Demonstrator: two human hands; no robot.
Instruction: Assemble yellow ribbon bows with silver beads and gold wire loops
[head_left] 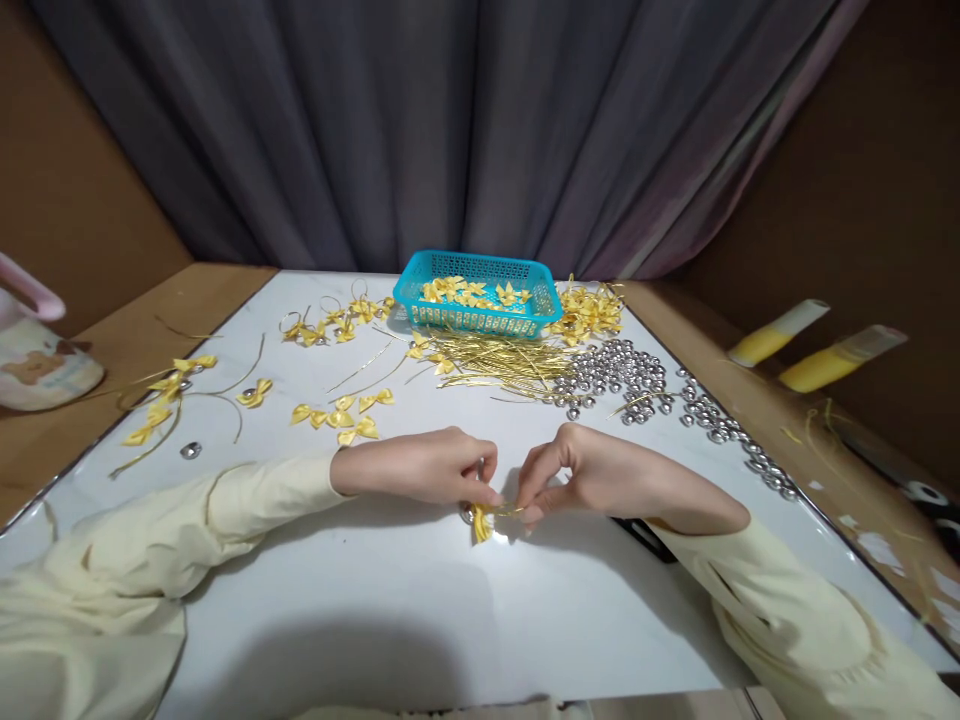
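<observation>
At the front middle of the white table, my left hand (446,468) pinches a small yellow ribbon bow (481,524), with a silver ring-like piece (466,513) at its left side. My right hand (559,478) is closed, thumb against fingers, on a short gold cord (510,512) that runs out from the bow. The fingertips of both hands are close together, a small gap apart. Part of the bow is hidden under my left fingers. Under my right forearm lies a black handle-like object (646,538), mostly covered.
Behind my hands stands a turquoise basket (476,322) of yellow bows. Gold cords (502,360) and many silver pieces (615,370) lie before it. Loose bows (337,415) lie to the left. A pink-handled cup (45,365) stands far left, two yellow-filled tubes (840,358) far right.
</observation>
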